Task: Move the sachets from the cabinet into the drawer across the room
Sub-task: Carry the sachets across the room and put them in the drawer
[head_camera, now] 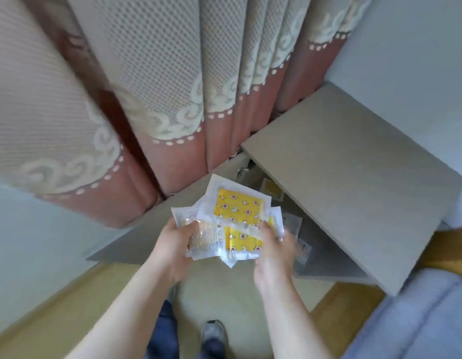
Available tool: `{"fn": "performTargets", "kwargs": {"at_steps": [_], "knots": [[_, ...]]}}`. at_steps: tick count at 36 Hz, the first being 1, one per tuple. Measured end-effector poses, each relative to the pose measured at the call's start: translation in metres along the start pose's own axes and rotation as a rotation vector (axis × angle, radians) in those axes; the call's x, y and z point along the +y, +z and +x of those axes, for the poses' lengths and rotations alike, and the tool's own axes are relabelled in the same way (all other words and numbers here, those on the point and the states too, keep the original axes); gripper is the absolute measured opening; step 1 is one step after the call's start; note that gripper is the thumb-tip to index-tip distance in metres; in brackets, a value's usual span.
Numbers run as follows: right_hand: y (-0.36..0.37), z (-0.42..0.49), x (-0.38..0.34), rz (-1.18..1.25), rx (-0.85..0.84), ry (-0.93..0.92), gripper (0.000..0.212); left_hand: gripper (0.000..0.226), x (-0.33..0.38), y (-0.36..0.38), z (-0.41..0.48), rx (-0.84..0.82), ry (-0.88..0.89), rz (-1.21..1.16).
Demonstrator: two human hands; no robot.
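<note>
I hold a fanned stack of sachets in front of me, clear white-edged packets with yellow patterned squares inside. My left hand grips the stack's left side, thumb on top of a brownish packet. My right hand pinches the right edge of the lower yellow sachet. The stack hovers above an open grey drawer. More sachets lie inside the drawer, partly hidden under the grey top of the unit.
Pink and cream curtains hang right behind the drawer unit. A pale wall stands on the right. A light blue cushion or bedding fills the lower right corner. My shoe stands on a beige floor below.
</note>
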State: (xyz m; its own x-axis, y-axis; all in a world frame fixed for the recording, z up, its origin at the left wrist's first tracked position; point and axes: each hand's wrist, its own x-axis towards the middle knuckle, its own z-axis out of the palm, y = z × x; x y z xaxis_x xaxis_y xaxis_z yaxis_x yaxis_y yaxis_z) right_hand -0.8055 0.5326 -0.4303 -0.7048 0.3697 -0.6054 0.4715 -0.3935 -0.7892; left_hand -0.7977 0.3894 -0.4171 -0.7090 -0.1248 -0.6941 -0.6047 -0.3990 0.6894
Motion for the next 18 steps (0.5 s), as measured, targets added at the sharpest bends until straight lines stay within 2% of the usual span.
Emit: {"fn": "performTargets", "kwargs": {"at_steps": [7, 12, 14, 16, 18], "knots": [[0.056, -0.098, -0.019, -0.225, -0.337, -0.151, 0.018, 0.038, 0.051, -0.068, -0.092, 0.135, 0.169, -0.207], [0.107, -0.167, -0.009, -0.320, -0.559, -0.163, 0.019, 0.016, 0.071, -0.134, -0.147, 0.342, 0.259, -0.406], [0.131, -0.204, 0.000, -0.373, -0.682, -0.194, 0.022, 0.031, 0.076, -0.171, -0.173, 0.416, 0.296, -0.510], [0.152, -0.243, 0.011, -0.421, -0.815, -0.191, 0.025, 0.050, 0.079, -0.208, -0.201, 0.419, 0.332, -0.585], [0.171, -0.286, 0.028, -0.483, -0.950, -0.183, 0.026, 0.046, 0.079, -0.246, -0.233, 0.449, 0.377, -0.606]]}}
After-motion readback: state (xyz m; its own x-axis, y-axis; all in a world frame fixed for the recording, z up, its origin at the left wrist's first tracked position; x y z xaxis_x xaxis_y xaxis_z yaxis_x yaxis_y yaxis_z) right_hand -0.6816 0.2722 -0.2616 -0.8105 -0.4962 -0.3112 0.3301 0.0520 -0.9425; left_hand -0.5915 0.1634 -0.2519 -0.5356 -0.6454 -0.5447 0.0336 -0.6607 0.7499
